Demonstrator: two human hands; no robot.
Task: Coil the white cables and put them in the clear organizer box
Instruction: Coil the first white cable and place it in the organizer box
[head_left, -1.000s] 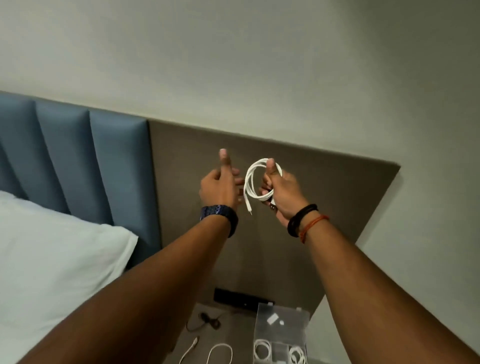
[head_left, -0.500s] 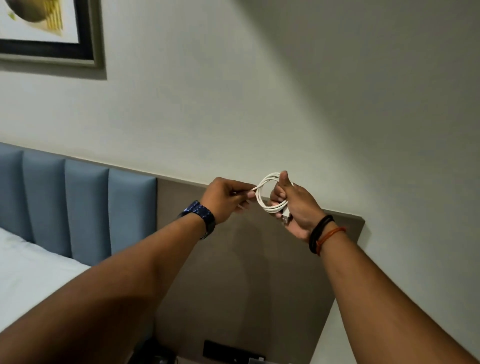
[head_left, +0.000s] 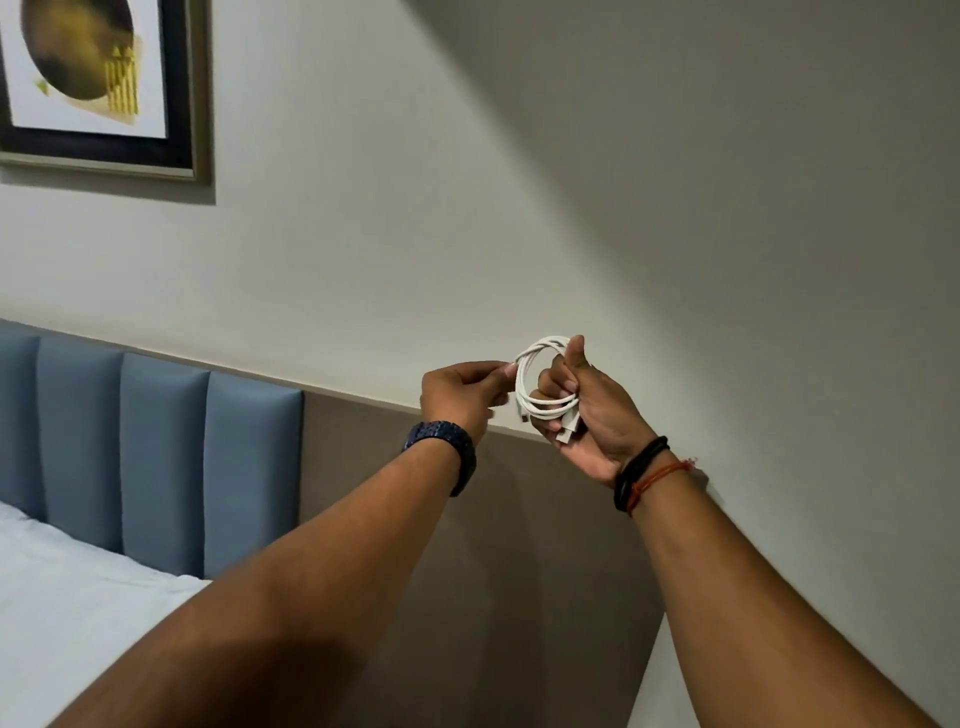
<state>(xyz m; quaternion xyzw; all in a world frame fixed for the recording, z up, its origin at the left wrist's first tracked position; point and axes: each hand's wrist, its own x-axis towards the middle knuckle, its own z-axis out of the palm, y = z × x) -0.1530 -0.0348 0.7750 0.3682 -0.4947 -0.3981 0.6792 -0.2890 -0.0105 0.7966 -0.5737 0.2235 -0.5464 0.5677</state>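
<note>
A white cable is wound into a small round coil, held up in front of the wall at arm's length. My right hand grips the coil with the thumb pointing up along its right side, and a white plug sticks out below the fingers. My left hand pinches the coil's left edge with its fingertips. The clear organizer box is out of view.
A blue padded headboard and a brown wall panel stand behind my arms. White bedding lies at lower left. A framed picture hangs at upper left.
The view has tilted upward, so the bedside table and the box have dropped out of sight. My left hand went from thumb up to pinching the coil's left edge.
</note>
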